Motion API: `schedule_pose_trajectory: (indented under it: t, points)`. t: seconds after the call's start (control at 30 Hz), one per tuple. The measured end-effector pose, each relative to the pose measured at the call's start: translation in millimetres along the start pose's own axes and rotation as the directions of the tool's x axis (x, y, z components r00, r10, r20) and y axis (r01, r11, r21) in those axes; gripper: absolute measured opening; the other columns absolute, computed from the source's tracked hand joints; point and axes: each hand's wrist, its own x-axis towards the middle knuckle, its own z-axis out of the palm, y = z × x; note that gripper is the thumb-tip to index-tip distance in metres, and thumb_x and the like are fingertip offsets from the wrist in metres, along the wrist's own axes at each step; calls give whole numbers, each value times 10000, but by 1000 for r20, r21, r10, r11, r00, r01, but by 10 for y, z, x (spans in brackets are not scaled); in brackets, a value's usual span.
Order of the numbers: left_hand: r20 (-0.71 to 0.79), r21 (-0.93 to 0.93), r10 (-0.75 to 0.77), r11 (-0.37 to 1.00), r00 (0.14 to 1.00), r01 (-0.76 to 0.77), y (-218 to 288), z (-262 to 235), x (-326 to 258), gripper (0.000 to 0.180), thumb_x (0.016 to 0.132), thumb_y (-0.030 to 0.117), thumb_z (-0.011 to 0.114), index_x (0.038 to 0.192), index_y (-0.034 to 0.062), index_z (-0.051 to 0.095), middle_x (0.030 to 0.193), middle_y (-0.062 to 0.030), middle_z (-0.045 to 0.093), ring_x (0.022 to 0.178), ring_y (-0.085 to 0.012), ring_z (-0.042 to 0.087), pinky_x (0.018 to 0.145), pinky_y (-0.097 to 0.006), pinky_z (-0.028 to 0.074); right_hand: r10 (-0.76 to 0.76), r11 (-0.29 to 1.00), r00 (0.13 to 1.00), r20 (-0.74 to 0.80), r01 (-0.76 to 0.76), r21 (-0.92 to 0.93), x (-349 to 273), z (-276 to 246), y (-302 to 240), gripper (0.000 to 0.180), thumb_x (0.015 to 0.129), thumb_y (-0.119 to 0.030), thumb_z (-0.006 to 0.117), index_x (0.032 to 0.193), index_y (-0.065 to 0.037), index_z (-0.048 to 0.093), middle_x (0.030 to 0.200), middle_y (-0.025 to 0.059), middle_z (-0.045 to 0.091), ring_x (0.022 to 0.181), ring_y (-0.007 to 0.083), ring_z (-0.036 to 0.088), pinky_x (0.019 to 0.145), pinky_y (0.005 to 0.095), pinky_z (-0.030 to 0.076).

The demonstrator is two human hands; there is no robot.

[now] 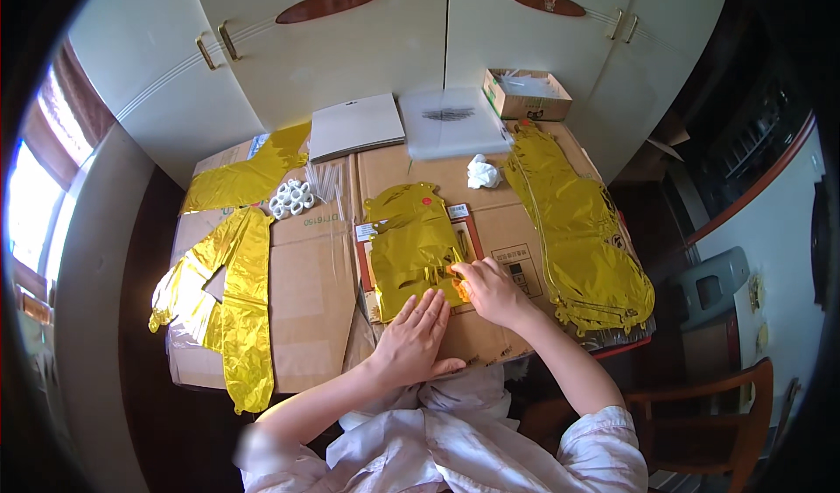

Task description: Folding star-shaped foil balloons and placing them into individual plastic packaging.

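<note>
A flat gold foil balloon [409, 230], folded over on itself, lies in front of me on a card with a red edge [475, 239]. Fingers stretched out, my left hand [409, 340] presses flat on the balloon's near edge. My right hand [492, 292] is closed at the balloon's right edge. Beneath its fingers shows a small crumpled-looking orange thing [462, 291]; its kind is hidden by the hand. Whether the fingers also pinch the foil is unclear. A red dot marks the balloon's far part.
More flat gold balloons lie on the left [248, 296] and a stack on the right [577, 235]. White rolls [291, 198], clear straws [328, 181], a white crumpled wad [482, 173], grey boards [357, 125], plastic bags [453, 130] and an open box [529, 95] sit farther back on the cardboard [306, 318].
</note>
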Motion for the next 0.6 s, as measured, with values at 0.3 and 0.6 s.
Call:
schedule_pose_trajectory:
  t: [0.3, 0.6]
  points:
    - [69, 5, 38, 999, 997, -39, -345, 34, 57, 891, 805, 792, 370, 1467, 196, 354, 1496, -150, 343, 1411, -368, 249, 1129, -588, 132, 17, 1000, 999, 40, -17, -6, 11, -6, -14, 389, 817, -30, 593, 1195, -63, 508, 979, 121, 551, 920, 307, 533, 833, 421, 443]
    - [75, 49, 42, 998, 996, -45, -333, 27, 63, 917, 789, 815, 356, 1469, 200, 352, 1506, -144, 326, 1412, -374, 241, 1125, -591, 130, 67, 997, 983, -171, -59, 51, 21, -89, 47, 219, 832, -34, 589, 1045, -65, 630, 1024, 87, 595, 956, 270, 576, 881, 394, 433]
